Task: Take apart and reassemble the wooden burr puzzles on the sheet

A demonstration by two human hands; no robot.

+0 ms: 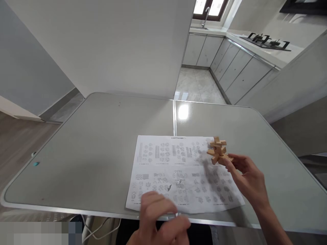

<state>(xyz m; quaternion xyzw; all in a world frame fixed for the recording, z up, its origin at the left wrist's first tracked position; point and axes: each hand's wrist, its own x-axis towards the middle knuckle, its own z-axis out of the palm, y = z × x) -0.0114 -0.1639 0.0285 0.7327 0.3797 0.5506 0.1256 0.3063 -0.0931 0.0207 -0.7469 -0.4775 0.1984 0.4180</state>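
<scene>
A: Best handling of the light-brown wooden construction of crossed bars (216, 151), raised in the right hand (249, 177)?

B: Advisable: a light but firm grip at one end, clear of the central crossing, with slow turning at the wrist to expose each side. Before any push or pull on a bar, bring up the left hand (162, 217) as second support, to avoid loosening the crossing by uneven force. Keep the white paper sheet of small printed diagrams (153, 169) flat and in sight.

A: And placement relative to the fingers?

B: Just beyond the right fingers, up and to the left; pinched at its lower-right end against the thumb, with the other bars free. Apparently above the sheet's far right corner. Loose curl in the left fingers, with a gap to the thumb and nothing visible between; well apart from the wood, at the near edge of the grey, metal-rimmed tabletop (102, 146).
</scene>
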